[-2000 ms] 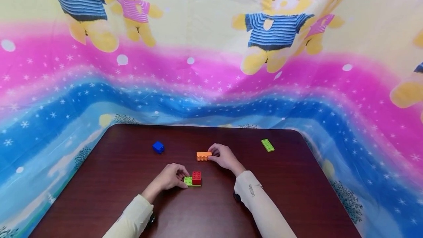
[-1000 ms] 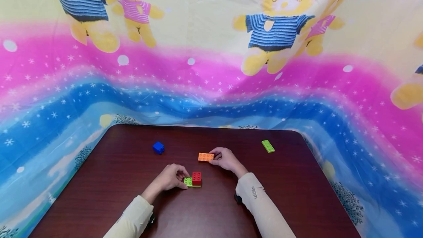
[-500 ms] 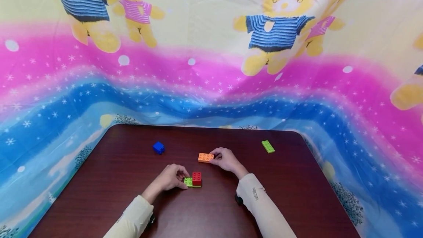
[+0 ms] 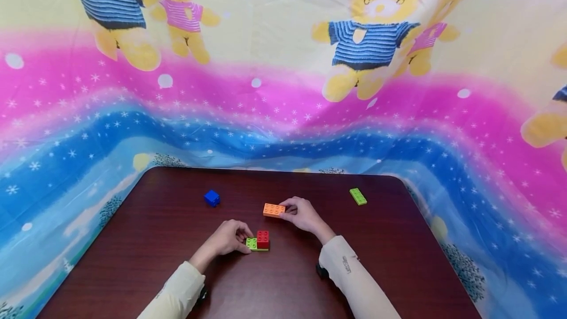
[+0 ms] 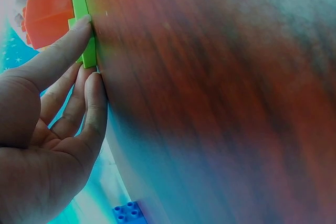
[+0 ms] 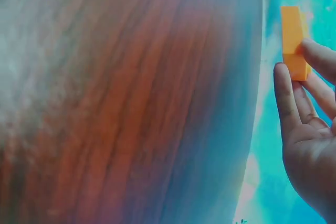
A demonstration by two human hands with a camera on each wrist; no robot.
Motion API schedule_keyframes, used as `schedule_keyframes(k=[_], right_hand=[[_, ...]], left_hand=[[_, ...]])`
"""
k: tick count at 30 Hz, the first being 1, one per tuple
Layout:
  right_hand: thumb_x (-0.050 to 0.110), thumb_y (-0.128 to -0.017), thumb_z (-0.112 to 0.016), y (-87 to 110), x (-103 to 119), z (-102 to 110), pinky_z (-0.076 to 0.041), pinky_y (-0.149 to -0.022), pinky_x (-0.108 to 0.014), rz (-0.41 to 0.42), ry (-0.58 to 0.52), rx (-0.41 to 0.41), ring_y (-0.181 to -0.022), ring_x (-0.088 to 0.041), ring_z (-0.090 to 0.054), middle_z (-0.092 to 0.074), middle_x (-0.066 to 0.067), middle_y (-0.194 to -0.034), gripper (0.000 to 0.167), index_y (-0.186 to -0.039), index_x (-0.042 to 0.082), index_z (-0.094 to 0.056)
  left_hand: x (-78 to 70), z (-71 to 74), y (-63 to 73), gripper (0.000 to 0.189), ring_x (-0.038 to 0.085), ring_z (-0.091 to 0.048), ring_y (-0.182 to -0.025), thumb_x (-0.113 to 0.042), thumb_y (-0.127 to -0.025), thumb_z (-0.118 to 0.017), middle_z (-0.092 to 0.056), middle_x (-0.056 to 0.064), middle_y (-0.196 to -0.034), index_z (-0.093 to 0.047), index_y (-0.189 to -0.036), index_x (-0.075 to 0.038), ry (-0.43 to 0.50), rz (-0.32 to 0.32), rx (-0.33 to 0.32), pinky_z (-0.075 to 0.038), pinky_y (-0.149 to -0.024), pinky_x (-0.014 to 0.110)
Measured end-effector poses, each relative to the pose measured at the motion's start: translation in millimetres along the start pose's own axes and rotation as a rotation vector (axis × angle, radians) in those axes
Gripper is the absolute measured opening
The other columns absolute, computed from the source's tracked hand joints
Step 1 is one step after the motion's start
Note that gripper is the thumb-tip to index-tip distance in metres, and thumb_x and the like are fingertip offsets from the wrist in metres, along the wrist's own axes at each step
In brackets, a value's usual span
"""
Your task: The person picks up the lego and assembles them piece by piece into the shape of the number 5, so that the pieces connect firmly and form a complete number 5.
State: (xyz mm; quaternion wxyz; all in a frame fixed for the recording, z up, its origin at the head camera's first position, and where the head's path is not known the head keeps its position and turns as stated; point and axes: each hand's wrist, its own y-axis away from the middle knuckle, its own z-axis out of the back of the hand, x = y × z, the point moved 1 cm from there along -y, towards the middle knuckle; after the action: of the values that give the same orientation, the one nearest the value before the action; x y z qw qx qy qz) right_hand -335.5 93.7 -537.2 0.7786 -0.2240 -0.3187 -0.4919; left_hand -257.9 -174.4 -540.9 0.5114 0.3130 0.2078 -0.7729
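My left hand (image 4: 229, 238) pinches the left end of a flat lime-green toy building brick (image 4: 251, 243) close on the table. A red square brick (image 4: 263, 239) with studs up sits on that green brick's right half. In the left wrist view, the thumb lies on the near side of the green brick (image 5: 84, 30). Farther back, my right hand (image 4: 304, 213) grips the right end of an orange eight-stud brick (image 4: 274, 209), studs facing up. The right wrist view shows the orange brick (image 6: 293, 43) held between thumb and fingers, its smooth side toward the camera.
A blue brick (image 4: 212, 198) lies at the back left of the dark brown table (image 4: 177, 186). Another flat lime-green brick (image 4: 358, 196) is at the back right. Behind the table hangs a cloth (image 4: 274, 112) printed with bears.
The orange brick has turned in my right hand: its studs faced the near side two seconds ago and now point up. It has shifted slightly left lately. The left hand stays in place.
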Motion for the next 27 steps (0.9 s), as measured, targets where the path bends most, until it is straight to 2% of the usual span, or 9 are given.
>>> schedule_keyframes(k=[6,13,27], right_hand=[[0.026,-0.096,-0.076,7.2,9,2,-0.058,-0.093,-0.036,0.02,-0.048,-0.011,-0.101,-0.014,-0.065,-0.067,0.001,-0.116,0.032,-0.127,0.019,-0.073],[0.025,-0.096,-0.076,15.4,16,-1,-0.058,-0.091,-0.032,0.077,-0.082,-0.01,-0.1,-0.013,-0.065,-0.068,0.002,-0.114,0.032,-0.127,0.019,-0.073],[0.025,-0.094,-0.079,30.4,36,-7,-0.058,-0.09,-0.029,0.146,-0.112,0.04,-0.097,-0.01,-0.066,-0.068,0.006,-0.109,0.032,-0.125,0.02,-0.074]], left_hand=[[-0.2,0.9,-0.3,0.03,0.014,-0.063,-0.082,-0.011,-0.07,-0.096,-0.071,-0.001,-0.089,-0.078,-0.094,-0.013,0.007,-0.007,-0.003,-0.053,-0.072,0.024],[-0.2,1.2,-0.9,0.03,0.014,-0.062,-0.082,-0.011,-0.071,-0.096,-0.07,-0.001,-0.088,-0.078,-0.093,-0.013,0.006,0.012,0.005,-0.053,-0.072,0.026],[1.1,-0.2,-1.3,0.031,0.013,-0.061,-0.082,-0.012,-0.07,-0.097,-0.071,-0.001,-0.089,-0.078,-0.095,-0.012,0.003,0.036,0.012,-0.054,-0.073,0.028]])
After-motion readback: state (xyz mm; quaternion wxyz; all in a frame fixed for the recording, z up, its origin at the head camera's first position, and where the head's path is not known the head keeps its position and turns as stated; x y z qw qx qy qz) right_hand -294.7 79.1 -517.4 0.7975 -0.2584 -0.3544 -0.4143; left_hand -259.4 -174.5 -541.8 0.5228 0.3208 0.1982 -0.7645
